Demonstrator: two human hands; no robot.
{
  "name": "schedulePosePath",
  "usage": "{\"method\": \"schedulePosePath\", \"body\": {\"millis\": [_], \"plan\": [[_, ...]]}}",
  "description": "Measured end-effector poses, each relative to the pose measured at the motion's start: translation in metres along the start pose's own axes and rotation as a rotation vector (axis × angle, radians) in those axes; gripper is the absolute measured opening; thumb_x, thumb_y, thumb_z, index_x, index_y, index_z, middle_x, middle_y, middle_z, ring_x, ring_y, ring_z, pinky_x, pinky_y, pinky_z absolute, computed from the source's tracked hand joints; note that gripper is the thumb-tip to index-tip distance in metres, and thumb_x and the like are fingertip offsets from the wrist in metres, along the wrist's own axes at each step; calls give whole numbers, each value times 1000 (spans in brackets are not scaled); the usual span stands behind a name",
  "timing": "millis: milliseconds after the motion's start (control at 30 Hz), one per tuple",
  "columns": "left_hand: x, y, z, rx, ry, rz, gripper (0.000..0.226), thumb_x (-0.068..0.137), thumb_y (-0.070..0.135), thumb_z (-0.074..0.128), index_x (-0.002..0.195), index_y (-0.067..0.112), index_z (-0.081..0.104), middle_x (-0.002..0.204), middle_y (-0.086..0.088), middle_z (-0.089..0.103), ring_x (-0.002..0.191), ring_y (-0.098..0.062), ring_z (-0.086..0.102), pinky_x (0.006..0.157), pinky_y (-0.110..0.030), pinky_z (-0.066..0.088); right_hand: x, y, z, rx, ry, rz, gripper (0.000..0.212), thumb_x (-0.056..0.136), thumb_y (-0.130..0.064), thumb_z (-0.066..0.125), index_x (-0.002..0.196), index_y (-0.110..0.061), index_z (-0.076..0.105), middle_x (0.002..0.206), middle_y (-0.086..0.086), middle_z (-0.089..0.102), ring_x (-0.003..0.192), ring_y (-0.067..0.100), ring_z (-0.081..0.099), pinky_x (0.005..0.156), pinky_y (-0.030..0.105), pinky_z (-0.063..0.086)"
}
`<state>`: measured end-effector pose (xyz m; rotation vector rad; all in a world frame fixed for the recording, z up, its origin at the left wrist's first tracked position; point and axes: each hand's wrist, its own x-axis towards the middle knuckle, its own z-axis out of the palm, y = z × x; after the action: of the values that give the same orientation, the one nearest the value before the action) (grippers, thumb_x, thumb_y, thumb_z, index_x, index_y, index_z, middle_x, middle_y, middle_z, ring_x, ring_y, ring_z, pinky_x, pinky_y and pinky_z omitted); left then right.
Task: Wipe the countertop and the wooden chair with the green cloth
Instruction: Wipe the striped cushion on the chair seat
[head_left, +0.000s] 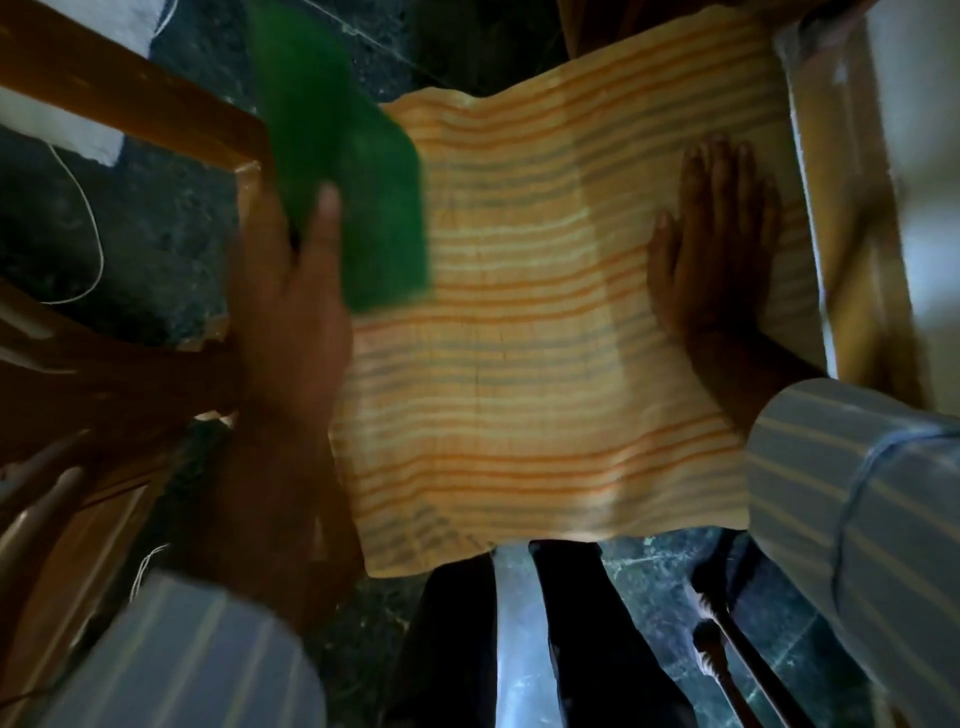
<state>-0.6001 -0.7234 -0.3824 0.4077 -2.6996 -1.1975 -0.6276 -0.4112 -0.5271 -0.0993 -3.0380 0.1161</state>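
Observation:
I look straight down at the wooden chair (130, 98), whose seat is covered by an orange-and-yellow striped cloth (519, 338). My left hand (296, 322) holds the green cloth (358, 187) at the seat's left edge, thumb pressed on it; the cloth is blurred. My right hand (717, 244) lies flat, fingers together, on the striped cloth near the seat's right side. The chair's wooden frame shows at the left and at the right edge (857, 260). No countertop is in view.
Dark green marble floor (156, 218) surrounds the chair. A white cord (88, 218) trails on the floor at the left. My dark trouser legs (587, 639) stand below the seat's near edge. A thin stick-like object (727, 649) lies at the lower right.

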Motion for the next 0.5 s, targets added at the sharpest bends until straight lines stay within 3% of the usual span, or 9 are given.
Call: {"method": "schedulePosePath", "body": {"millis": [67,167,200,233,333,500], "plan": [[45,-22,19,40,13,-55,43,103,50,44,127,20,62,123,-3,69,117,-21,66,98,-50,54,0,2,4,23,-14,17,64,112,-43,22,170,-16,21,178,10,22,166,32,19,134,53,15],[63,-54,61,511,-204,-91,35,105,23,40,129,5,58,129,-21,64,121,-38,62,102,-53,51,-3,3,11,-7,4,13,65,111,-45,20,170,-17,21,178,10,22,165,32,19,134,53,15],[51,-62,73,572,-255,-59,34,104,14,40,133,4,56,136,-23,60,128,-39,57,107,-52,47,-3,4,12,-16,13,13,65,111,-46,18,169,-17,21,178,10,23,165,32,20,133,54,15],[34,-66,82,584,-315,-57,39,104,8,39,140,3,52,146,-22,54,138,-37,50,114,-48,41,-2,4,11,-18,11,13,66,110,-46,16,169,-17,21,177,10,23,165,32,20,133,54,16],[-29,-74,82,533,-281,-34,48,104,5,40,152,4,36,162,-13,36,153,-25,29,125,-42,26,-2,3,7,6,-9,21,67,110,-48,15,170,-17,20,177,11,23,165,32,20,133,53,16],[-164,-66,63,551,-425,-75,60,96,3,58,152,8,38,162,-8,35,152,-22,25,124,-46,26,-2,4,8,-8,-7,24,64,112,-43,22,169,-14,23,177,12,24,165,33,21,133,54,16]]}}
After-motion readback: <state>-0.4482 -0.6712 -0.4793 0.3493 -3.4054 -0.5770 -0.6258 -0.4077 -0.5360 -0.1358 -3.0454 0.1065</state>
